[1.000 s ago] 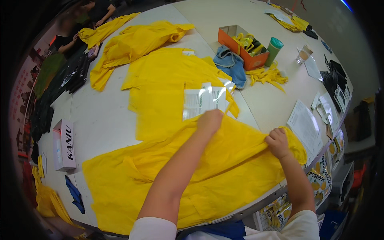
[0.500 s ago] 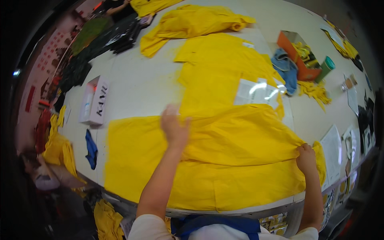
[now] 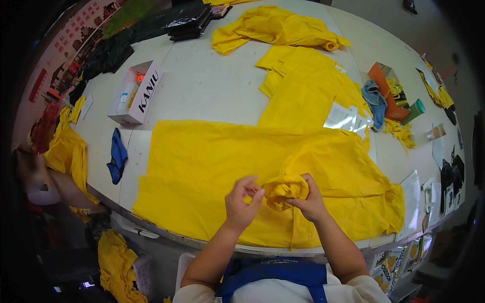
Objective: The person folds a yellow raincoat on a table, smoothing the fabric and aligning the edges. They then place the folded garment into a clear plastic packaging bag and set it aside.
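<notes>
A yellow waterproof-looking garment point(image 3: 202, 156) lies spread over the near part of the table. My right hand point(image 3: 310, 202) is closed on the gathered end of its sleeve point(image 3: 284, 192), thumb on the near side, lifting it off the layer below. The end is bunched into a round, crumpled opening facing left. Just left of it, my left hand point(image 3: 243, 203) is raised with fingers loosely curled and thumb apart; nothing shows in it. Its fingertips are close to the sleeve end, and I cannot tell whether they touch it.
More yellow garments point(image 3: 288, 101) lie beyond, with clear plastic packets point(image 3: 341, 118) on them. At left are a white box point(image 3: 136, 96) and blue cloth point(image 3: 117, 156). An orange box point(image 3: 386, 93) and green cup point(image 3: 415, 110) stand at right. Another person's arm point(image 3: 38, 177) shows far left.
My right hand has come left from the garment's right end and now grips the sleeve end. My left hand has drawn back toward me, beside it. The view has shifted.
</notes>
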Action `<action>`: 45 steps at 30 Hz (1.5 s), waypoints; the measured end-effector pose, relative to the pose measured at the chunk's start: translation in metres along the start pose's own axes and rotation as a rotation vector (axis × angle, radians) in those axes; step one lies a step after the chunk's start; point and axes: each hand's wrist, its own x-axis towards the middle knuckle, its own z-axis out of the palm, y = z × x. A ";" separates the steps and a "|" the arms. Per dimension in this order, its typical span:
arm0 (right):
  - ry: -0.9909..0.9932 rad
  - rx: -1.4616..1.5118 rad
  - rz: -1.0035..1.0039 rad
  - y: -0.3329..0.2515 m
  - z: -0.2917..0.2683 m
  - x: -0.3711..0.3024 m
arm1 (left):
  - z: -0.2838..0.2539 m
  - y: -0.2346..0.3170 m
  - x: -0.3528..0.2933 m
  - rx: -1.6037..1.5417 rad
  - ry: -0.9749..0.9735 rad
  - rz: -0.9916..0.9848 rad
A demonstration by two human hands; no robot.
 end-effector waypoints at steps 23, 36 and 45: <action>0.537 -0.118 -0.340 -0.021 -0.031 -0.025 | 0.058 0.068 -0.011 0.144 -0.540 0.403; 0.537 -1.739 -0.130 -0.012 -0.179 0.041 | -0.024 -0.064 0.070 0.661 -0.528 -0.028; 0.616 -1.843 -0.163 0.014 -0.237 0.046 | -0.062 -0.132 0.093 0.371 0.088 -0.542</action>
